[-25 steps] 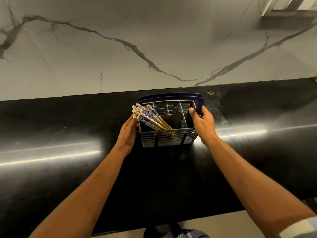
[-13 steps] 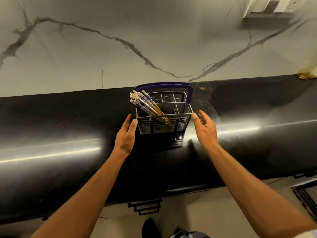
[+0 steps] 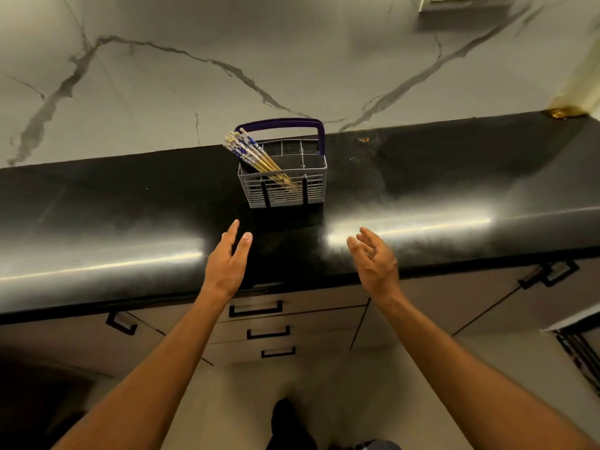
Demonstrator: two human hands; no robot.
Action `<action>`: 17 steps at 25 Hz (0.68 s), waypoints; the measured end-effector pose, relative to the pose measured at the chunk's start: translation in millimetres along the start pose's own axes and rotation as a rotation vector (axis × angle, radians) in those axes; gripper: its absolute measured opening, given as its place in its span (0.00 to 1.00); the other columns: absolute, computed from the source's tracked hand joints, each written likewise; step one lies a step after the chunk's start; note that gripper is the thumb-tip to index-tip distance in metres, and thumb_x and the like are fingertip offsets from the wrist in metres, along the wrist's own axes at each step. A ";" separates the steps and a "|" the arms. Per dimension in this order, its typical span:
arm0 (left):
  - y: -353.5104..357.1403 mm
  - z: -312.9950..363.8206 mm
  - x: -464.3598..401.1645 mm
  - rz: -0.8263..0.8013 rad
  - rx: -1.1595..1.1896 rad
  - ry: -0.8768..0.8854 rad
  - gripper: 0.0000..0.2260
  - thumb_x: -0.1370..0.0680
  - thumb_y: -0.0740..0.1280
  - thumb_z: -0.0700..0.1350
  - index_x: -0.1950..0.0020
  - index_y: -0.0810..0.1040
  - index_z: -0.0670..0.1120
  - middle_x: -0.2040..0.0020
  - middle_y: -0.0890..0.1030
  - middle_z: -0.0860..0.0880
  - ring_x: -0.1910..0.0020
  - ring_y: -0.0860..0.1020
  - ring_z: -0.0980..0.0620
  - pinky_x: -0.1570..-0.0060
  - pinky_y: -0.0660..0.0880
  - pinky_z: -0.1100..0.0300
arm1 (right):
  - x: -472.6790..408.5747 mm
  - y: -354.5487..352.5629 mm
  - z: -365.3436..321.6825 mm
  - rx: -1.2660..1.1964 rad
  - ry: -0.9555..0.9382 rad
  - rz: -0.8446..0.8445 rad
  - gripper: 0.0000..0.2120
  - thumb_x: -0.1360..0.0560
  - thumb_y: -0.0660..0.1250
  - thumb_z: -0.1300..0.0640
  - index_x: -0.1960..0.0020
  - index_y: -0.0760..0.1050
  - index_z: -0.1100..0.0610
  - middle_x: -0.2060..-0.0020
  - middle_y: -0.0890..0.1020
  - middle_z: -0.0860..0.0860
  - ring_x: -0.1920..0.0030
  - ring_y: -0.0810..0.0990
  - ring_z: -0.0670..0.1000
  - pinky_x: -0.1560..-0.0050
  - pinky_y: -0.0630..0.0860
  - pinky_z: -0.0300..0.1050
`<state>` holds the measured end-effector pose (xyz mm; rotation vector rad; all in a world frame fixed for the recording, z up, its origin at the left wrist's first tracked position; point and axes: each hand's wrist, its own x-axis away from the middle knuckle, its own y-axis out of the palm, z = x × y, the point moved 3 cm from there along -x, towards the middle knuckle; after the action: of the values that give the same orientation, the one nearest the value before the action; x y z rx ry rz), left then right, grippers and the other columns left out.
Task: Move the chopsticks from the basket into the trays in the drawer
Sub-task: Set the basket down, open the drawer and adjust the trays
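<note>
A grey plastic basket [image 3: 285,196] with a dark blue handle stands on the black counter [image 3: 130,222], near the wall. A bundle of chopsticks [image 3: 250,154] with blue-and-white tops leans out of its left compartment. My left hand [image 3: 227,264] hovers over the counter's front part, fingers straight, holding nothing. My right hand [image 3: 375,261] hovers a little to the right, fingers relaxed and empty. Both hands are apart from the basket. Three closed drawers [image 3: 259,310] with black handles sit under the counter, straight below the basket. No trays are visible.
A marble-patterned wall [image 3: 292,60] rises behind the counter. Cabinet doors with black handles [image 3: 548,274] flank the drawers. A yellowish object [image 3: 565,110] sits at the counter's far right corner. My foot [image 3: 289,423] is on the floor below.
Both hands have let go of the basket and drawn back toward the counter's front edge. The view has pulled back, bringing the drawers below into sight.
</note>
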<state>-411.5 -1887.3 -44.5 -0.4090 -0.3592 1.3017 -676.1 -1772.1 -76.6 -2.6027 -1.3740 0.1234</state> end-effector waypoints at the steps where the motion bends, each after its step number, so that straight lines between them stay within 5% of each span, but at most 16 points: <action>1: 3.2 1.8 8.8 0.000 0.007 0.006 0.24 0.18 0.58 0.56 0.22 0.60 0.52 0.23 0.64 0.51 0.24 0.61 0.52 0.27 0.60 0.55 | 8.3 -4.8 1.9 0.015 0.004 -0.001 0.26 0.20 0.66 0.49 0.25 0.68 0.57 0.32 0.77 0.53 0.35 0.77 0.49 0.38 0.76 0.40; 5: 16.1 -9.6 39.3 -0.086 -0.003 0.018 0.20 0.19 0.61 0.53 0.27 0.71 0.49 0.29 0.74 0.51 0.32 0.70 0.58 0.39 0.65 0.70 | 32.4 -9.6 16.9 0.064 0.022 -0.008 0.24 0.20 0.67 0.49 0.27 0.71 0.57 0.37 0.80 0.52 0.39 0.79 0.46 0.47 0.75 0.26; 8: 23.6 -36.3 54.1 -0.138 -0.084 -0.004 0.17 0.19 0.62 0.52 0.31 0.75 0.49 0.36 0.79 0.51 0.39 0.74 0.60 0.48 0.67 0.75 | 42.7 -3.7 42.0 0.187 0.011 -0.042 0.21 0.21 0.67 0.49 0.31 0.74 0.57 0.38 0.81 0.52 0.38 0.80 0.49 0.39 0.77 0.42; 12: 35.5 -82.3 64.2 -0.149 -0.303 -0.043 0.16 0.20 0.64 0.50 0.33 0.75 0.47 0.41 0.81 0.48 0.45 0.77 0.55 0.46 0.73 0.64 | 55.9 4.4 83.7 0.552 -0.024 -0.169 0.21 0.21 0.67 0.48 0.32 0.75 0.57 0.37 0.80 0.54 0.35 0.77 0.53 0.34 0.74 0.48; 17: 72.5 -137.1 38.1 -0.366 -0.727 -0.079 0.22 0.21 0.64 0.51 0.28 0.68 0.48 0.41 0.78 0.44 0.46 0.79 0.46 0.44 0.79 0.50 | 54.3 26.0 115.1 0.844 -0.038 -0.282 0.24 0.21 0.65 0.47 0.29 0.71 0.58 0.35 0.77 0.54 0.32 0.73 0.55 0.33 0.70 0.48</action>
<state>-399.0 -1846.9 -198.5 -0.8559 -0.9368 0.7967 -643.3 -1726.3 -193.6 -1.7090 -1.2979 0.5702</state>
